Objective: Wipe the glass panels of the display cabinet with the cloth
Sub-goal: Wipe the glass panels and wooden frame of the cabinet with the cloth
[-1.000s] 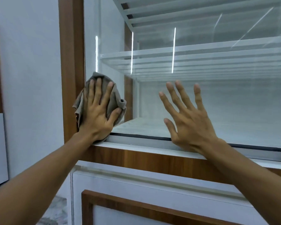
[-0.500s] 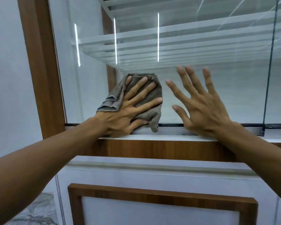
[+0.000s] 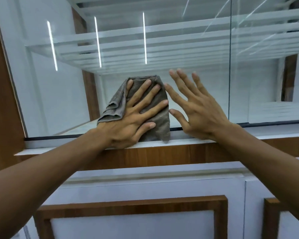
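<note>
A grey-brown cloth [image 3: 160, 116] lies flat against the lower part of the cabinet's front glass panel [image 3: 62, 94]. My left hand [image 3: 133, 118] presses the cloth to the glass with fingers spread straight. Just to its right, my right hand [image 3: 197, 109] rests flat on the same panel, fingers straight and apart, its heel near the bottom frame. The two hands almost touch at the cloth's right edge. A second glass panel [image 3: 269, 80] begins at the vertical seam to the right.
A wooden post [image 3: 2, 100] frames the glass on the left. A white-topped wooden ledge [image 3: 162, 153] runs under the glass. Glass shelves [image 3: 162, 42] sit inside the cabinet. Below are white cupboard doors with wooden trim [image 3: 131, 204].
My left hand has slid the cloth rightwards along the bottom of the glass, from the left post to beside my right hand. The right hand has stayed flat on the panel.
</note>
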Available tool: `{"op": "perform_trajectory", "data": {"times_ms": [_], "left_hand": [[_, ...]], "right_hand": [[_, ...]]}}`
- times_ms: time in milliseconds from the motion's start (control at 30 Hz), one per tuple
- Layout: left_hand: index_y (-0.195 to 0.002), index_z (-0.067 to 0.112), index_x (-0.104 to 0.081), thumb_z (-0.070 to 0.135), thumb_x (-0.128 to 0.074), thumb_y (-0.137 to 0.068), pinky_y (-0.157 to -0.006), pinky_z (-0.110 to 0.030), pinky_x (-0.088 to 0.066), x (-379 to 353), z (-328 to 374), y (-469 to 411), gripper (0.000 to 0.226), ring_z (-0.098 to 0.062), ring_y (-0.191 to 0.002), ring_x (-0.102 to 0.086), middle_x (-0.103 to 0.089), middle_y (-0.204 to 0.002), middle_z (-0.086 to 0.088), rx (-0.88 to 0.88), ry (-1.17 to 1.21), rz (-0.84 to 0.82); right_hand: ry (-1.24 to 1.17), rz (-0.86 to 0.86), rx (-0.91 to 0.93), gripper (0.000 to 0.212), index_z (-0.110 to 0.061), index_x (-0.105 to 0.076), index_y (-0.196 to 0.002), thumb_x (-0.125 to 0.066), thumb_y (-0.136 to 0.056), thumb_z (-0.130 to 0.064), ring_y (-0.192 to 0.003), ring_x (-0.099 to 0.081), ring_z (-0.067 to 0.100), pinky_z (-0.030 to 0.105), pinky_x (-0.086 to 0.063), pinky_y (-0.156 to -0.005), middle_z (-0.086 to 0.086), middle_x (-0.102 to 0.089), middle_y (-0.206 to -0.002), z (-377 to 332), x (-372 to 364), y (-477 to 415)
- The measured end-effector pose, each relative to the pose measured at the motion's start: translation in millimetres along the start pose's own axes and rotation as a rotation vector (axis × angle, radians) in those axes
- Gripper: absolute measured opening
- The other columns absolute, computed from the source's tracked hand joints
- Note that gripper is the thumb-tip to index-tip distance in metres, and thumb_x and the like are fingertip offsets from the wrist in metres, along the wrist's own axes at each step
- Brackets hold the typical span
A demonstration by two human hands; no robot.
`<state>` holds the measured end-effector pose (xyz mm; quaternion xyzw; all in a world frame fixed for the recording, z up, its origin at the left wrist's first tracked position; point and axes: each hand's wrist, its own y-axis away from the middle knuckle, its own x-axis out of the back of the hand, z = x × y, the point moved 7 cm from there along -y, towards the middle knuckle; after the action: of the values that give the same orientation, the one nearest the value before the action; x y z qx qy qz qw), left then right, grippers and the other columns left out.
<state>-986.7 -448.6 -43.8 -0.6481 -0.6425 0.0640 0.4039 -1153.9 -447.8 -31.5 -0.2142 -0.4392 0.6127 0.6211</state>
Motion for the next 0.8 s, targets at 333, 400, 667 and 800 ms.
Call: {"op": "perform_trajectory", "data": {"times_ms": [333, 400, 667, 800], "left_hand": [[-0.167, 0.024, -0.019, 0.047, -0.034, -0.110, -0.127, -0.062, 0.006, -13, 40, -50, 0.063, -0.034, -0.161, 0.004, -0.004, -0.174, -0.014, -0.068, -0.025, 0.012], [-0.167, 0.024, -0.019, 0.047, -0.034, -0.110, -0.127, -0.062, 0.006, -16, 48, -61, 0.063, -0.034, -0.161, 0.004, -0.004, -0.174, -0.014, -0.074, -0.023, 0.019], [-0.166, 0.020, -0.022, 0.047, -0.036, -0.109, -0.128, -0.062, 0.002, -23, 83, -103, 0.065, -0.036, -0.161, -0.001, -0.009, -0.173, -0.016, -0.067, -0.011, 0.076], [-0.165, 0.017, -0.027, 0.054, -0.040, -0.106, -0.129, -0.058, 0.000, -16, 72, -118, 0.071, -0.035, -0.161, -0.006, -0.014, -0.173, -0.017, -0.047, -0.002, 0.125]], "right_hand": [[0.127, 0.025, -0.146, 0.070, -0.016, -0.022, -0.164, -0.041, -0.104, -0.045, -0.157, -0.009, 0.043, 0.070, -0.005, -0.123, 0.030, -0.009, -0.168, 68, 25, 53], [0.067, 0.060, -0.182, 0.071, -0.008, -0.020, -0.163, -0.043, -0.102, -0.037, -0.157, -0.009, 0.044, 0.067, -0.003, -0.125, 0.030, -0.009, -0.168, 75, 28, 58], [-0.033, 0.109, -0.245, 0.066, 0.000, -0.016, -0.162, -0.036, -0.104, -0.025, -0.158, -0.009, 0.039, 0.056, -0.003, -0.129, 0.025, -0.011, -0.169, 86, 32, 72], [-0.049, 0.129, -0.244, 0.064, -0.001, -0.017, -0.162, -0.035, -0.104, -0.022, -0.159, -0.008, 0.037, 0.056, -0.005, -0.129, 0.023, -0.011, -0.170, 88, 33, 74]]}}
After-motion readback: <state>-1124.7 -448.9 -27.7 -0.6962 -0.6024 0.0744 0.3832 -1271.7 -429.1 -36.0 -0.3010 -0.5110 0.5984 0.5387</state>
